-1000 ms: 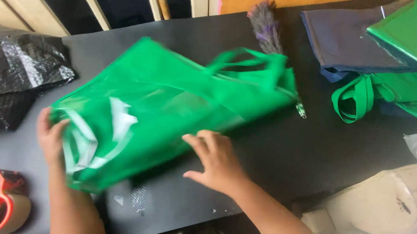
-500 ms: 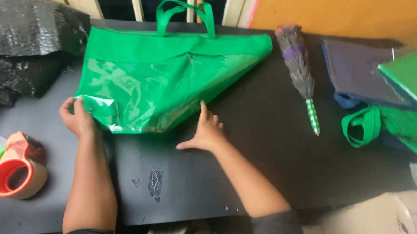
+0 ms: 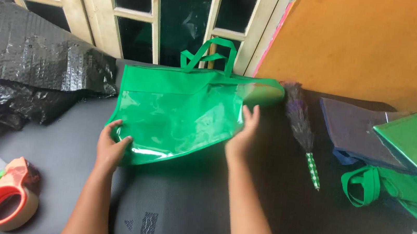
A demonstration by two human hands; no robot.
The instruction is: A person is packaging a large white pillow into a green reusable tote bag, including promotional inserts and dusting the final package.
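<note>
Green bag: flat glossy green fabric tote bag with a clear plastic panel [image 3: 183, 111] lies on the dark grey table [image 3: 182, 208], handles toward the window
Left hand [image 3: 110, 145]: fingers pinch its lower-left corner
Right hand [image 3: 242, 134]: fingers open, flat against its right edge
Risk: slick panel may slide or crease under uneven pressing

Bare table [image 3: 182, 213] lies open at six o'clock between the forearms; tape dispenser [image 3: 3, 198] blocks eight o'clock, black plastic [image 3: 30, 70] ten, the brush [image 3: 303, 133] three, bag stacks [image 3: 412, 166] beyond it
</note>
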